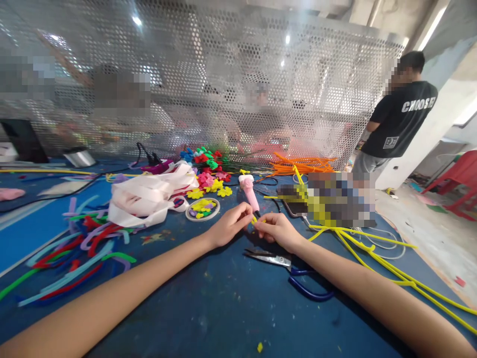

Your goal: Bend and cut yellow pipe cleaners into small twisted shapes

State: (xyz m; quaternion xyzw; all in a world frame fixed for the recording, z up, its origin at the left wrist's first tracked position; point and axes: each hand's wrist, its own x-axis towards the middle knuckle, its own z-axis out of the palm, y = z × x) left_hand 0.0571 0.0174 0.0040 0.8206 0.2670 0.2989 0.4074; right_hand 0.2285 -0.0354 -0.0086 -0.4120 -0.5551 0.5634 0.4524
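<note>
My left hand [233,224] and my right hand [278,230] meet above the middle of the table, fingertips pinched together. Between them is a small yellow fuzzy pipe cleaner piece [254,219], held by both hands and partly covered by the fingers. Just beyond lies a pink handheld tool [250,193] with a dark cord end, perhaps a glue gun. Scissors [311,293] with blue handles lie open under my right wrist. Left of the pink tool, a round ring-shaped container [189,217] surrounds small yellow and purple pieces. Yellow flower shapes [215,186] lie behind it.
White ribbon [137,201] and cut pipe cleaners [74,268] cover the left side. Long yellow pipe cleaners [372,254] spread to the right, near a phone [296,208]. Orange stems [301,165] lie at the back, before a perforated metal screen [223,74]. A person [402,114] stands beyond.
</note>
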